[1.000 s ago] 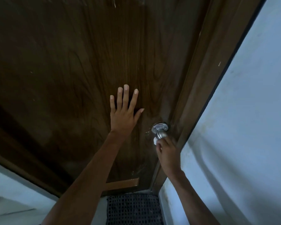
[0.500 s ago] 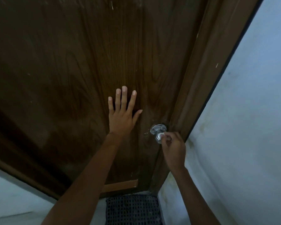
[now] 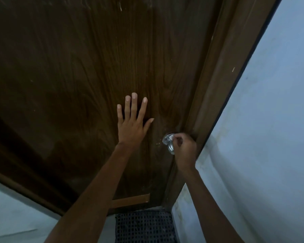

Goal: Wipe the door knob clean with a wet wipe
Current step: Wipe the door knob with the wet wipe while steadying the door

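Note:
A round silver door knob (image 3: 169,146) sticks out of the dark wooden door (image 3: 77,76) close to its right edge. My right hand (image 3: 185,149) is closed over the knob's right side and pinches a small white wet wipe (image 3: 171,137) against the knob's top. Most of the wipe is hidden under my fingers. My left hand (image 3: 132,123) lies flat on the door to the left of the knob, fingers spread and pointing up, holding nothing.
The brown door frame (image 3: 223,76) runs up beside the knob. A pale blue wall (image 3: 270,137) fills the right side. A dark woven mat (image 3: 144,227) lies on the floor at the door's foot.
My right hand has climbed from below the knob to its right side and top, carrying the wipe over the knob. My left hand has stayed flat on the door.

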